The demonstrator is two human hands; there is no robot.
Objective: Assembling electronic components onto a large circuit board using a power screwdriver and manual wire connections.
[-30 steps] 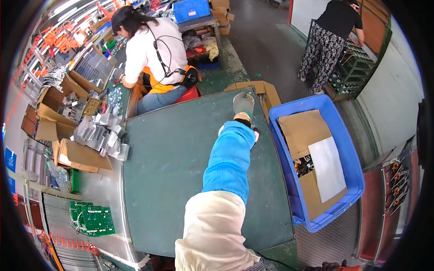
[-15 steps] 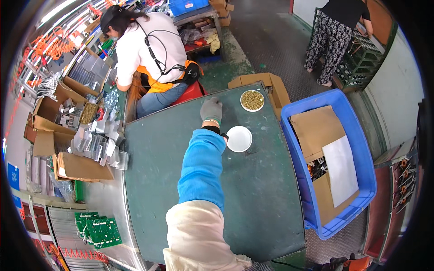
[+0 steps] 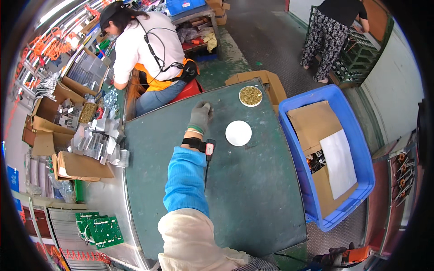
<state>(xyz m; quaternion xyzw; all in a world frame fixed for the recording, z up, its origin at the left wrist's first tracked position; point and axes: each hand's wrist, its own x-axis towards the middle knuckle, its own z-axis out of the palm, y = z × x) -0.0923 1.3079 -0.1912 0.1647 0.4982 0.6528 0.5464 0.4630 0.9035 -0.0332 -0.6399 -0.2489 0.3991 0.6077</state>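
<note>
From here I can't tell whether the curled left hand grips anything, nor make out the right hand. Dish stands uncovered beyond disc, probably for reach.

A round container with a thin white rim sat upright near the far right corner of the green tabletop, uncovered and loaded with small brass-coloured pieces, too tiny to make out singly. A plain white disc, perhaps a lid or shallow dish, lay flat nearer the tabletop's middle, just beside the container but not touching.
</note>
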